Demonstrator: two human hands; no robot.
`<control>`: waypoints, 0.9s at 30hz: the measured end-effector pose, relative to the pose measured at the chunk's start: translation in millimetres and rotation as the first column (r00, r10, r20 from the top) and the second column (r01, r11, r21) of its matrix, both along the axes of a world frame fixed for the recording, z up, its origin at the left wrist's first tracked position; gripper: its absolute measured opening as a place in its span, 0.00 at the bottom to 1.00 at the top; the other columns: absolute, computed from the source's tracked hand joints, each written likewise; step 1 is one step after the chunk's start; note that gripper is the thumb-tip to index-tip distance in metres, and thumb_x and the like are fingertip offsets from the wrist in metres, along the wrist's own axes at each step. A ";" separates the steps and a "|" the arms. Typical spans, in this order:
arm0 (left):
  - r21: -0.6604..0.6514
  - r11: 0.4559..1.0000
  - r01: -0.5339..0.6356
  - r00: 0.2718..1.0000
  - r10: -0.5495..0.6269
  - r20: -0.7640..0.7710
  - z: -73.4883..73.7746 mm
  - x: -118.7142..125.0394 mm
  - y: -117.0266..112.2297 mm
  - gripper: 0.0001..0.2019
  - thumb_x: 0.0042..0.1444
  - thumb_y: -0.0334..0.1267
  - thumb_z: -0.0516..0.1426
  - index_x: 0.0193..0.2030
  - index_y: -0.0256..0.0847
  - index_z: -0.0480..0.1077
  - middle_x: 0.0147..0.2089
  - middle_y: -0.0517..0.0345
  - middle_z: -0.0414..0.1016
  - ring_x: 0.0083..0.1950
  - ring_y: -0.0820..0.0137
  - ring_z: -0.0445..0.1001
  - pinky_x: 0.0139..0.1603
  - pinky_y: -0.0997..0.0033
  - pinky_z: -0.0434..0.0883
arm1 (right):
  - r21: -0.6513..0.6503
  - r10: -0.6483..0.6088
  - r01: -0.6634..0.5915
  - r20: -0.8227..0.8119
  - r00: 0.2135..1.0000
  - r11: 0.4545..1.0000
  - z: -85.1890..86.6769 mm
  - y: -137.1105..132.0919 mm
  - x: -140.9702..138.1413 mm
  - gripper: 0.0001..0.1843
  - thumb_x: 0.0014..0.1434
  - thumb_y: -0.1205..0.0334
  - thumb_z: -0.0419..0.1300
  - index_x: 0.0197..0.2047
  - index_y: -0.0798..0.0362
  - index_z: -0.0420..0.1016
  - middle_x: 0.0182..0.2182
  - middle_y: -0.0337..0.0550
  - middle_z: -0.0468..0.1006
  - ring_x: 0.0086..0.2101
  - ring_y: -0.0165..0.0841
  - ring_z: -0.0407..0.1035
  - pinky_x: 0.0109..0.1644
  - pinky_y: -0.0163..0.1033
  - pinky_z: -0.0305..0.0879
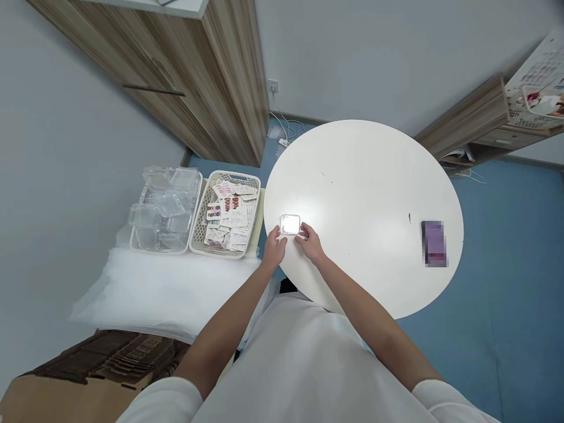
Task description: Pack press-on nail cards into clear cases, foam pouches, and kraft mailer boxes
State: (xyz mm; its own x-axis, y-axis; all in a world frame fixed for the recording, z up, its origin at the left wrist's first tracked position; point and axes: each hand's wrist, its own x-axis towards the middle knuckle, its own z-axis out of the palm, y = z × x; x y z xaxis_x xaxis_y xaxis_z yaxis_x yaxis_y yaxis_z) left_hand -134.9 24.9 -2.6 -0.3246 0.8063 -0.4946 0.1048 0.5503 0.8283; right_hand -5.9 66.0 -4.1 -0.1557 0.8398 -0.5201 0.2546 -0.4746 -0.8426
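Note:
A small clear plastic box [290,225] with a bright white face lies at the left part of the round white table [361,176]. My left hand [275,248] holds its left side, fingers curled at the edge and thumb at the near corner. On the opposite side, my right hand [311,242] grips the right edge in the same way. Whether the box rests on the tabletop or is slightly raised, I cannot tell. Its contents are washed out by glare.
Left of the table stand a basket [197,226] of printed cards [233,217] and another of clear plastic cases [170,202]. White plastic sheeting [167,288] and a cardboard box [66,399] are nearer. A pixelated purple object [435,244] lies at the table's right. Wooden cabinets [176,64] stand behind.

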 end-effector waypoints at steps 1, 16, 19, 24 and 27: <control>0.014 1.000 -0.007 1.000 0.007 0.018 -2.0 -1.3 1.1 0.27 0.52 0.34 0.50 0.60 0.39 0.53 0.61 0.49 0.55 0.59 0.64 0.58 0.56 0.65 0.58 | 0.000 -0.010 0.010 -0.016 1.000 1.000 1.9 1.0 -1.8 0.34 0.46 0.62 0.58 0.57 0.51 0.55 0.53 0.46 0.61 0.48 0.35 0.61 0.48 0.41 0.62; 0.135 0.989 -0.063 0.989 0.044 0.141 -13.7 -5.8 -1.6 0.29 0.52 0.32 0.50 0.62 0.42 0.48 0.63 0.50 0.52 0.62 0.63 0.54 0.60 0.60 0.56 | 0.015 -0.048 0.050 -0.122 0.991 0.999 5.2 1.1 -4.2 0.34 0.45 0.62 0.60 0.56 0.47 0.57 0.55 0.45 0.60 0.50 0.36 0.60 0.51 0.44 0.60; 0.139 0.989 -0.057 0.990 0.038 0.138 -14.3 -5.2 -2.8 0.29 0.52 0.32 0.50 0.62 0.43 0.48 0.63 0.51 0.52 0.62 0.64 0.54 0.60 0.60 0.55 | 0.016 -0.039 0.042 -0.127 0.991 0.999 4.4 1.1 -3.8 0.35 0.45 0.62 0.61 0.57 0.46 0.56 0.55 0.45 0.60 0.51 0.37 0.60 0.51 0.45 0.60; 0.139 0.989 -0.051 0.991 0.033 0.130 -12.1 -3.7 -4.4 0.29 0.52 0.33 0.50 0.62 0.42 0.47 0.63 0.50 0.51 0.63 0.64 0.53 0.61 0.60 0.54 | 0.007 -0.025 0.026 -0.132 0.991 1.000 6.2 -1.4 -1.3 0.36 0.45 0.61 0.61 0.58 0.46 0.54 0.57 0.45 0.58 0.52 0.37 0.57 0.52 0.45 0.59; 0.132 0.989 -0.064 0.991 0.048 0.122 -12.1 -2.0 -6.7 0.31 0.52 0.33 0.51 0.62 0.42 0.46 0.64 0.50 0.50 0.63 0.64 0.52 0.61 0.60 0.54 | 0.002 -0.010 0.011 -0.124 0.992 1.000 9.9 -7.4 5.2 0.35 0.45 0.60 0.60 0.57 0.43 0.54 0.57 0.43 0.57 0.53 0.37 0.56 0.53 0.45 0.59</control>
